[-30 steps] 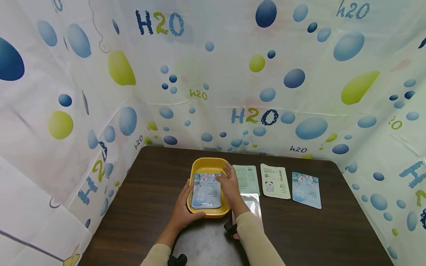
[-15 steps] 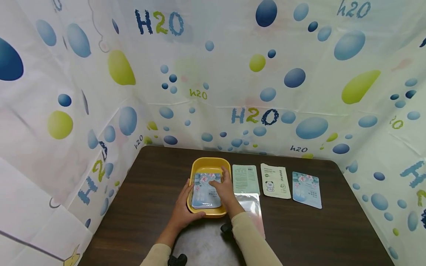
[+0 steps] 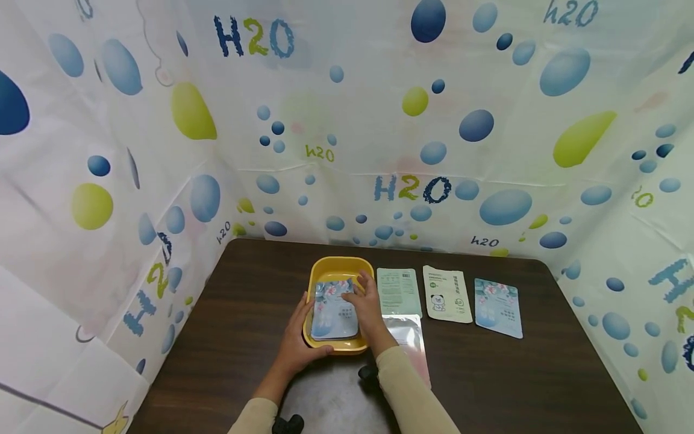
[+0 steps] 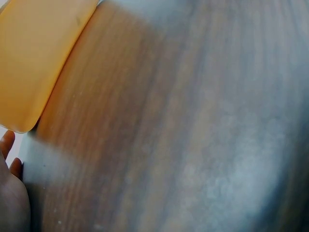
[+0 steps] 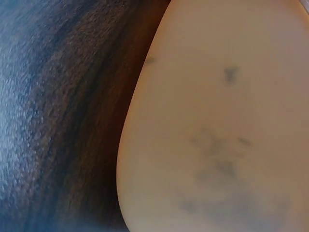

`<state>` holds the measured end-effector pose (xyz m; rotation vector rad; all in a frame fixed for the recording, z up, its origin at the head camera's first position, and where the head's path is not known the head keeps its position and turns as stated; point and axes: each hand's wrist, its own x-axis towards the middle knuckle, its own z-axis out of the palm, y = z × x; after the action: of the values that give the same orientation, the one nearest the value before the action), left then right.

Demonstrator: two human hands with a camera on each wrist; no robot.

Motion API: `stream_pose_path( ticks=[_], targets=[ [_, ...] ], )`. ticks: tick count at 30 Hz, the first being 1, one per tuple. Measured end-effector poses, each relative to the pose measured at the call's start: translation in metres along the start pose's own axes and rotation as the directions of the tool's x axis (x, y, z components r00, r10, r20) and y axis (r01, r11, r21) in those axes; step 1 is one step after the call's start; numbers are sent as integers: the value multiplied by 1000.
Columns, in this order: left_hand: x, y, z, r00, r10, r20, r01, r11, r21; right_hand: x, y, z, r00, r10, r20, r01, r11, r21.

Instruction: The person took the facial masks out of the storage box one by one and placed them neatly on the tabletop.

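A yellow plastic tray (image 3: 337,265) stands on the dark wooden table, with blue flowered sheet-mask packets (image 3: 332,316) inside. My left hand (image 3: 295,345) grips the tray at its near left corner, thumb along the front rim and fingers along the left wall. My right hand (image 3: 371,313) reaches over the tray's right side and pinches the top packet's right edge, thumb on its printed face. The upper right corner of that packet sits slightly raised. In the left wrist view the tray wall (image 4: 41,58) shows above part of my left hand (image 4: 12,193).
Right of the tray lie a green packet (image 3: 399,289), a cream packet with a bear (image 3: 447,295) and another blue flowered packet (image 3: 497,308). A silver-and-pink packet (image 3: 410,343) lies partly under my right forearm. Patterned curtains (image 3: 347,120) enclose the table.
My right hand has shifted left and down, its thumb moving further over the top packet, whose right side has lifted a little. The left hand keeps its place on the tray.
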<state>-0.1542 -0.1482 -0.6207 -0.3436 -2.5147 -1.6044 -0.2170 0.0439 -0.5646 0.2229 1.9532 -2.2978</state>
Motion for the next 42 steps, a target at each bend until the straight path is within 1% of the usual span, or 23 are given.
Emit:
stream_pose_path(
  ticks=[4, 8, 14, 22, 29, 37, 42],
  targets=[
    [0, 0, -1, 1000, 8, 1, -8, 1000, 1, -3, -2, -1, 1000, -29, 9, 29, 999, 26],
    [0, -1, -1, 999, 40, -6, -40, 999, 8, -3, -3, 0, 998, -40, 48, 39, 999, 35],
    [1, -2, -1, 999, 45, -6, -45, 999, 10, -1, 0, 0, 992, -35, 118, 33, 999, 22],
    [1, -2, -1, 999, 52, -4, -52, 998, 30, 0, 0, 1, 992, -1, 128, 6, 999, -40],
    [-1, -2, -1, 999, 52, -4, -52, 998, 31, -1, 0, 3, 992, 62, 111, -49, 992, -119],
    [-2, -2, -1, 999, 41, -4, -40, 999, 30, -1, 2, 6, 994, 19, 110, 6, 977, -215],
    [-1, -2, 0, 999, 49, -8, -48, 999, 26, 1, 4, 6, 995, -8, 100, 36, 958, -284]
  ],
)
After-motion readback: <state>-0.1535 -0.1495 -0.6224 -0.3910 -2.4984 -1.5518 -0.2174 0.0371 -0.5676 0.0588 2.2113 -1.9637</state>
